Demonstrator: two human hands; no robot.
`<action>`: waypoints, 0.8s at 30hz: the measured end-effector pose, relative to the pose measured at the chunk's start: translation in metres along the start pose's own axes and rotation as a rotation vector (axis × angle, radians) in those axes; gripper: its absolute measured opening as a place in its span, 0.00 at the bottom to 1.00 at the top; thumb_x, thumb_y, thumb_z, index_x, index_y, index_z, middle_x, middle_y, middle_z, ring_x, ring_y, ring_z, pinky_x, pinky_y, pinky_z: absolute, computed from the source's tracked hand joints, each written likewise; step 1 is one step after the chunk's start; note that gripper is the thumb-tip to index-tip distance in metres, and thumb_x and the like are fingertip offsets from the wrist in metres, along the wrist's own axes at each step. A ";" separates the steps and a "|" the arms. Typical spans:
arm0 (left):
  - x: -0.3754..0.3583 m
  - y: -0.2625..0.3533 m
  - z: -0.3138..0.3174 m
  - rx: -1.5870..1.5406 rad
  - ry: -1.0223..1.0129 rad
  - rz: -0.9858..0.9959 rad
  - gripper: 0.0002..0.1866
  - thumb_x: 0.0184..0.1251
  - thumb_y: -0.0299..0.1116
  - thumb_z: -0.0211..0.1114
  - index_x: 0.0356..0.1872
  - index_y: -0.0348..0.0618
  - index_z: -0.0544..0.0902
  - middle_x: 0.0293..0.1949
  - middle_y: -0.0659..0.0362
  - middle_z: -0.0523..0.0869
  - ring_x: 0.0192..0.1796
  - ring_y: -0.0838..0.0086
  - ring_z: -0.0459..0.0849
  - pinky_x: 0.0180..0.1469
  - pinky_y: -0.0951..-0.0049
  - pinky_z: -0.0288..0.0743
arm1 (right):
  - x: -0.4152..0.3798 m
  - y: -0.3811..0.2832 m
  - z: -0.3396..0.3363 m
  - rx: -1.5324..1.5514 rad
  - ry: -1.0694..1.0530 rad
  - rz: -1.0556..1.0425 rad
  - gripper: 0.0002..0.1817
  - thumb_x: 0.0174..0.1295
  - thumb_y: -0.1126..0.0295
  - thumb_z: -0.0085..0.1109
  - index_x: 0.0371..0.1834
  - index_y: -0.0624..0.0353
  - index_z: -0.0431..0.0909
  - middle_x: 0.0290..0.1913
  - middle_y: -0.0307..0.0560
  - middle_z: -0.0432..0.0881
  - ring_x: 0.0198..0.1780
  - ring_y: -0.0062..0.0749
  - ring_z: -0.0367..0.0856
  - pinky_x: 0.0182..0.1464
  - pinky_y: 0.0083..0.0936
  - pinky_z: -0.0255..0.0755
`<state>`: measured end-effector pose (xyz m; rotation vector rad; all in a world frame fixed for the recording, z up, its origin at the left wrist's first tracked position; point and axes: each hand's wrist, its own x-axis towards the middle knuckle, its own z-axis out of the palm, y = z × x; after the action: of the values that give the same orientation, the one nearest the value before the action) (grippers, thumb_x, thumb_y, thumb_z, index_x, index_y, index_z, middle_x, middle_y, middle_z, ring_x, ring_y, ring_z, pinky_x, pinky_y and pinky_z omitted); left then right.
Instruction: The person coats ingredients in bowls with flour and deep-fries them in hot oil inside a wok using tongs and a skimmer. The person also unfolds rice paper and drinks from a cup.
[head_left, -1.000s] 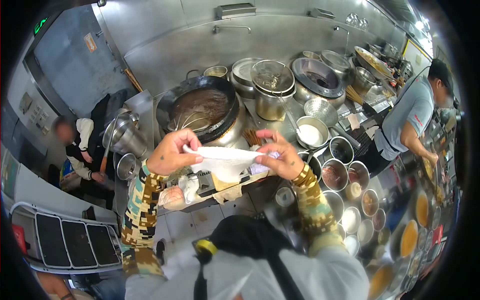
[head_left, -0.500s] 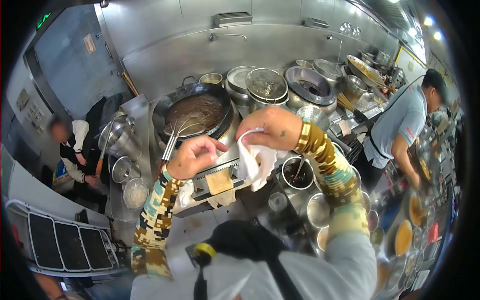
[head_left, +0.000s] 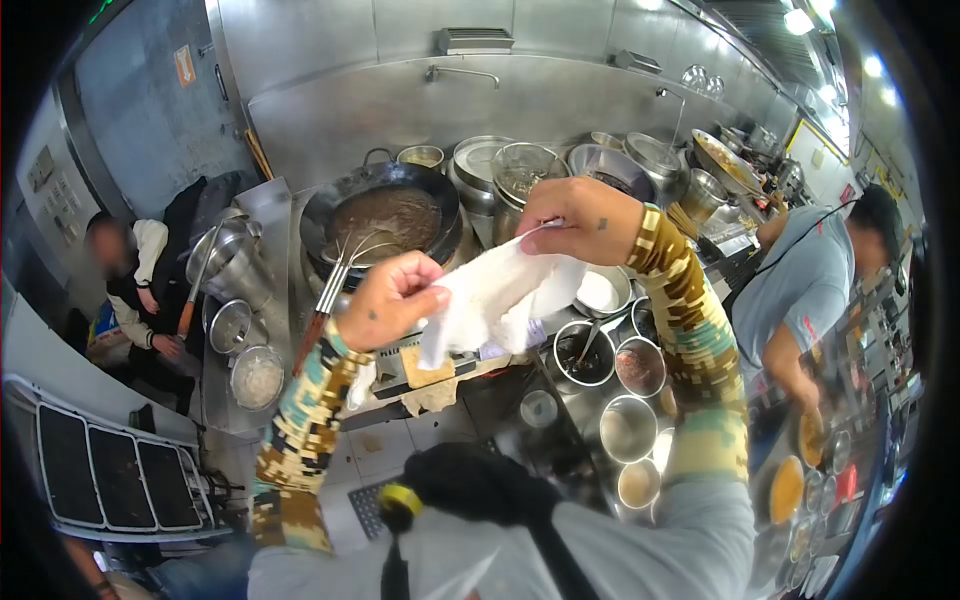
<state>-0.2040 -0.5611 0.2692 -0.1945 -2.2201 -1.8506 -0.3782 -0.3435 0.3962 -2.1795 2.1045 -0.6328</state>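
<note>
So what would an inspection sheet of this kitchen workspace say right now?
Surface: metal counter, with a tan cloth at its front edge.
Things in hand: white cloth, spread between both hands.
Clutter: large wok with dark contents, whisk leaning into it, pot of dark liquid among others.
Grippers: none, bare hands; left hand and right hand each pinch the cloth.
Cables: none identifiable.
Surroundings: steel wall, seated person left, co-worker right.
</note>
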 end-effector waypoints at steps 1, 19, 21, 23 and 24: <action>-0.002 0.010 -0.010 -0.039 -0.059 -0.020 0.09 0.67 0.27 0.65 0.43 0.35 0.79 0.35 0.64 0.84 0.37 0.86 0.79 0.40 0.81 0.75 | -0.004 0.005 0.001 0.018 0.032 0.010 0.10 0.59 0.65 0.63 0.36 0.60 0.86 0.34 0.52 0.83 0.39 0.43 0.83 0.43 0.34 0.76; 0.004 0.074 -0.071 0.475 0.040 -0.042 0.07 0.60 0.28 0.69 0.36 0.34 0.84 0.30 0.62 0.84 0.33 0.83 0.79 0.38 0.79 0.74 | 0.008 0.045 0.040 -0.025 0.317 0.134 0.10 0.62 0.65 0.63 0.40 0.59 0.85 0.35 0.51 0.80 0.41 0.44 0.80 0.45 0.33 0.74; 0.005 0.073 -0.076 0.466 -0.006 -0.057 0.08 0.63 0.29 0.68 0.38 0.34 0.84 0.30 0.62 0.84 0.33 0.84 0.79 0.37 0.79 0.74 | 0.010 0.049 0.041 -0.080 0.369 0.053 0.10 0.62 0.65 0.62 0.40 0.60 0.84 0.36 0.52 0.80 0.42 0.46 0.80 0.46 0.33 0.73; 0.008 0.076 -0.080 0.465 -0.003 -0.084 0.10 0.66 0.30 0.65 0.41 0.33 0.83 0.32 0.62 0.84 0.34 0.84 0.79 0.38 0.79 0.74 | 0.013 0.049 0.036 -0.017 0.372 0.085 0.10 0.63 0.66 0.61 0.40 0.61 0.82 0.37 0.52 0.80 0.42 0.47 0.79 0.47 0.34 0.73; 0.008 0.079 -0.081 0.464 -0.002 -0.097 0.11 0.67 0.31 0.64 0.43 0.33 0.83 0.32 0.62 0.84 0.34 0.84 0.78 0.38 0.80 0.74 | 0.014 0.048 0.033 0.014 0.374 0.102 0.10 0.64 0.66 0.60 0.40 0.61 0.82 0.37 0.53 0.80 0.42 0.48 0.79 0.47 0.34 0.73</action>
<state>-0.1835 -0.6258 0.3596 -0.0017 -2.6217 -1.3206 -0.4135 -0.3691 0.3543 -2.0594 2.3498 -1.1159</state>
